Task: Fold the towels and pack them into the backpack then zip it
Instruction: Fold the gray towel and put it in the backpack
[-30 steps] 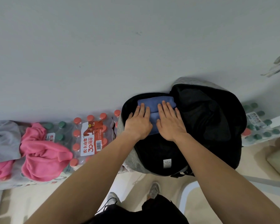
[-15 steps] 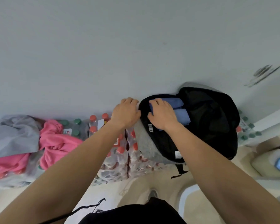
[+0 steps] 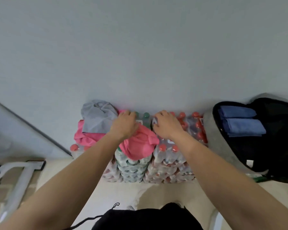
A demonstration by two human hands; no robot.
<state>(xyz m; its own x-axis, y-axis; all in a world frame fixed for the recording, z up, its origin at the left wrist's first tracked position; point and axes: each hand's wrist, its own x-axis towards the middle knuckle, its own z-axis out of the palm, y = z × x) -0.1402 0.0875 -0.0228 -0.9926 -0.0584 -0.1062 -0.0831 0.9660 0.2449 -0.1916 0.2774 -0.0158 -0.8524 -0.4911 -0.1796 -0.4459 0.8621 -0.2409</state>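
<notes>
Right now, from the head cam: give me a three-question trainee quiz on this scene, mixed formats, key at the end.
1. True or false: the backpack is zipped shut.
2. Multiple choice: the left hand is on which item? A) grey towel B) pink towel C) blue towel
3. Short answer: what do the loose towels rest on?

Key
1. False. It lies open, with two folded blue towels showing inside.
2. B. The left hand is on the pink towel; the grey towel lies just beside it. Whether the fingers have closed on the cloth cannot be told.
3. Shrink-wrapped packs of bottles, stacked against the wall; the right hand is over them.
</notes>
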